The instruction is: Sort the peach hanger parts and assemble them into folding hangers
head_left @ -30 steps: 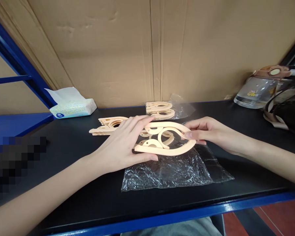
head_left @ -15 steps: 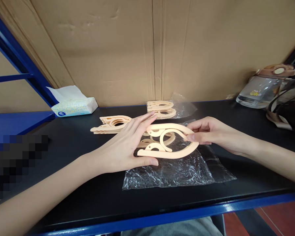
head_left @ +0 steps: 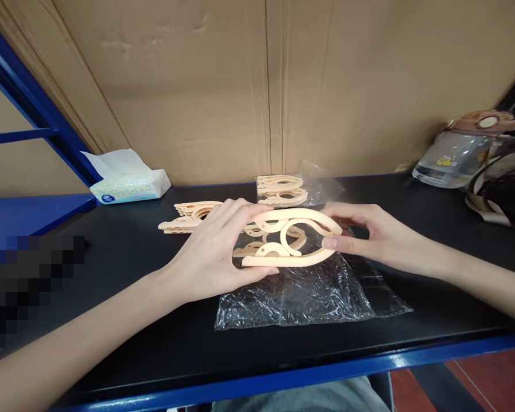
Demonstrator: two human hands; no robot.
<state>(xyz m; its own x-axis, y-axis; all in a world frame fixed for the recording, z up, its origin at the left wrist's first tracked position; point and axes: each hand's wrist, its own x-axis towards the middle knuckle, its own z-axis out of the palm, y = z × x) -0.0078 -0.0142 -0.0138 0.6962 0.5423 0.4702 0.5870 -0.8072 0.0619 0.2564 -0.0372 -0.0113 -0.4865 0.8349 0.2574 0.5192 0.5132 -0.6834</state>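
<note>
Hands (head_left: 214,252) (head_left: 364,229) grip cream curved plastic hanger (head_left: 292,261), frame centre | left cupped wide, right pinching | just nudged up-frame, handling seems unfinished

Tissue pack (head_left: 133,186), clear bottle (head_left: 448,157), brown cardboard (head_left: 184,91)

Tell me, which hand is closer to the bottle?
Right. The right hand is left of the bottle, nearer the camera; the left hand is much farther left.
</note>
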